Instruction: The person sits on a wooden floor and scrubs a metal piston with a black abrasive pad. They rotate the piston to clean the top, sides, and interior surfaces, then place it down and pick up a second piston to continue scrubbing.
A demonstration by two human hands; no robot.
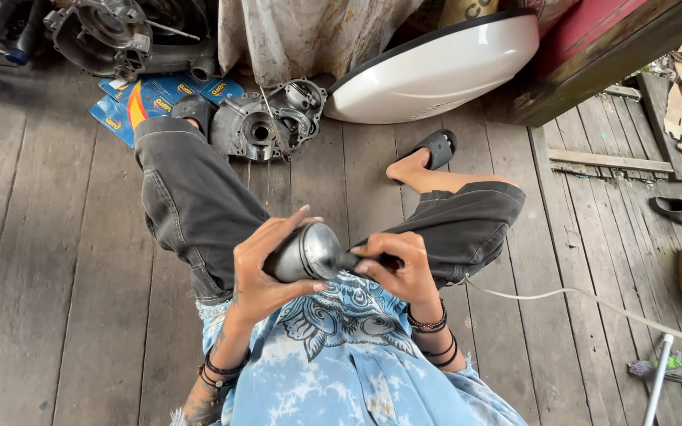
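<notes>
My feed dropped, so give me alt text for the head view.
Seated on a plank floor, the person's left hand cups a rounded grey metal part while the right hand presses a dark tool against it. An engine casing lies beyond the knees.

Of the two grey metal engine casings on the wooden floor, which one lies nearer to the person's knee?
The smaller engine casing, right beside the left knee. The larger casing lies farther off, at the top edge.

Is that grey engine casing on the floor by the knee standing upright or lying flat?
Lying flat. The engine casing rests on the wooden floor with its open, round-holed face turned upward toward the camera, beside the blue packets.
</notes>
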